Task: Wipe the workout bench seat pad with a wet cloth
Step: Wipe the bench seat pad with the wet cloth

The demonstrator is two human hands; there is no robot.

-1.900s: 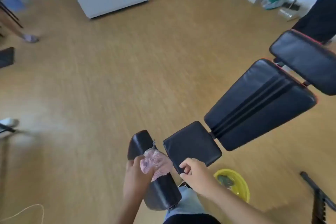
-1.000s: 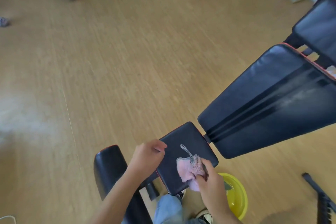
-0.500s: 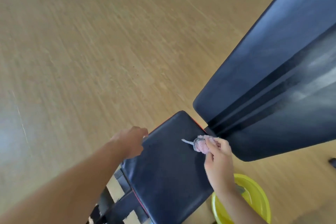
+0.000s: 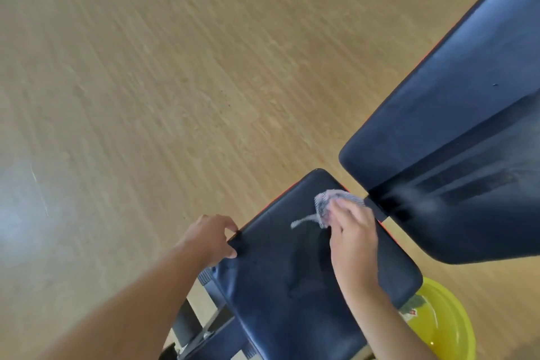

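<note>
The black seat pad (image 4: 292,278) of the workout bench fills the lower middle of the head view. My right hand (image 4: 352,235) presses a bunched pinkish cloth (image 4: 327,202) against the pad's far end, close to the gap before the backrest. A thin strand of the cloth trails left across the pad. My left hand (image 4: 211,238) grips the pad's left edge with thumb and fingers curled over it. A damp smear shows on the pad just below the right hand.
The long black backrest pad (image 4: 455,131) rises to the upper right. A yellow basin (image 4: 441,327) holding water sits on the wooden floor (image 4: 146,67) under the pad's right side. Grey metal frame parts (image 4: 193,327) show below the seat.
The view has come closer to the seat. The cloth moved from my left hand to my right, which slid it up to the pad's far end. My left hand took hold of the left edge.
</note>
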